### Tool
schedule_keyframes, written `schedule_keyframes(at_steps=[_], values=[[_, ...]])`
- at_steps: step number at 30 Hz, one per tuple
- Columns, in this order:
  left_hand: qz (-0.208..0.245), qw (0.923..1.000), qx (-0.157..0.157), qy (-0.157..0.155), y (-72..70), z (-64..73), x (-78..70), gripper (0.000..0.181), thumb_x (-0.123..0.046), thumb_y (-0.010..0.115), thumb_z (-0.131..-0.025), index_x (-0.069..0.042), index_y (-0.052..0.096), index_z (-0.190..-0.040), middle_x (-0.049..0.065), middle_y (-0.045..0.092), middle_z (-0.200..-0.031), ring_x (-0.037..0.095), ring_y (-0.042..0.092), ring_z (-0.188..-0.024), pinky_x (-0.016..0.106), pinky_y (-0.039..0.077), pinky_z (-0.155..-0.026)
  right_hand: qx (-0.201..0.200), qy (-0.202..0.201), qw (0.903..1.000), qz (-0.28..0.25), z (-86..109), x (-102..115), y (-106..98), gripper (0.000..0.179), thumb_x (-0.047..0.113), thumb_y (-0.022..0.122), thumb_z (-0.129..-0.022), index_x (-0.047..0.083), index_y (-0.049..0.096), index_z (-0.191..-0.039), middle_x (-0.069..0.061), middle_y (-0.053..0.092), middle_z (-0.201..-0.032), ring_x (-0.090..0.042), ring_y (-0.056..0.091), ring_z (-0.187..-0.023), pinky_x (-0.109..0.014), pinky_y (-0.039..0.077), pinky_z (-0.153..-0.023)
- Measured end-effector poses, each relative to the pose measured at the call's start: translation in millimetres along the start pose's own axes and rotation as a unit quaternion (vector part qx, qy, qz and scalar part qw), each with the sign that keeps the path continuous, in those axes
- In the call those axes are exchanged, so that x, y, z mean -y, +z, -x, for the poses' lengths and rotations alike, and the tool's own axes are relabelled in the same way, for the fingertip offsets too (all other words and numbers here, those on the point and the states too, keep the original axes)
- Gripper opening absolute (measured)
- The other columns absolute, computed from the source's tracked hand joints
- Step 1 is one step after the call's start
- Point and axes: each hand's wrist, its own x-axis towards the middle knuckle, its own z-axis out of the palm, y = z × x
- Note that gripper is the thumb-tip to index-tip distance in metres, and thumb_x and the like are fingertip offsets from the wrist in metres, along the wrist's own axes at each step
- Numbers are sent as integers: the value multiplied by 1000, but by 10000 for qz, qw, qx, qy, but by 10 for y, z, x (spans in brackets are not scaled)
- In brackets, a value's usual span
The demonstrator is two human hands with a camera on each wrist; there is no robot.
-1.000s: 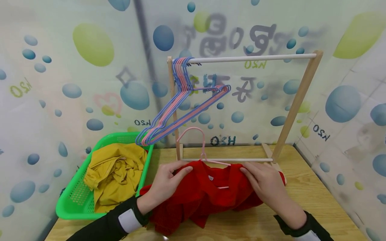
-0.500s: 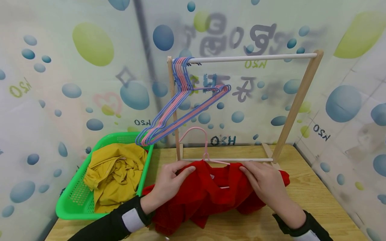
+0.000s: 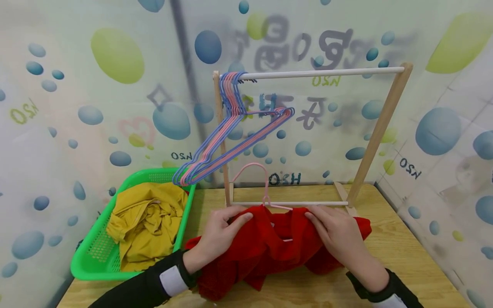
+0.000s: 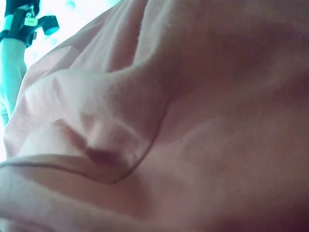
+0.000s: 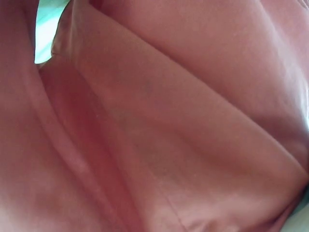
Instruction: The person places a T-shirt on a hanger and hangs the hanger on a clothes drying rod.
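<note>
Between table side edges, shirt is pinched by left hand and right hand, seemingly being fitted to hanger; levelling needed

The person wears a black left sleeve with a broad white band below a black cuff, a matching black right sleeve, and, washed out in the left wrist view, a dark strap bearing a small pale label and apparently a stubby, rounded camera.

red garment, pink hanger — grn basket, yel cloth — pale wall w/ blue & lime spots
</note>
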Motion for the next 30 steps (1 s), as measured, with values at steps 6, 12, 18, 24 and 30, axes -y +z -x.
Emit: schedule_keyframes(at_steps=[6,12,18,24,30], values=[[7,9998,135,-119,29,7,-26,25,-35,55,-92,-18,70,-102,-6,67,-85,8,51,-68,23,44,-60,26,14,9998,-193,-9,48,33,19,8,72,-77,13,67,-95,-1,70,-83,-18,68,-75,-34,55,-67],[-37,9993,200,-308,10,3,-202,19,-22,57,-93,-12,70,-102,2,65,-79,8,47,-65,21,39,-57,36,59,9998,-180,-23,84,34,19,10,71,-78,14,68,-96,-2,71,-86,-19,69,-76,-34,55,-67],[-36,9990,194,-392,12,-1,-238,17,-17,57,-92,-10,70,-102,3,65,-80,8,45,-64,20,37,-57,62,71,9998,-150,-30,101,40,19,11,71,-79,13,69,-97,-2,71,-87,-19,70,-77,-34,55,-68],[14,9997,139,-219,46,6,-76,22,-31,56,-92,-17,71,-101,-3,60,-75,7,43,-63,21,36,-54,107,81,9998,-111,-38,122,45,18,12,71,-79,13,69,-97,-2,71,-87,-19,70,-78,-34,55,-68],[130,9996,181,-159,68,2,-28,23,-37,56,-91,-21,71,-99,-7,55,-70,8,45,-63,22,38,-55,163,109,9997,-152,-46,145,52,19,13,71,-79,13,69,-98,-2,72,-89,-19,70,-79,-34,55,-70]])
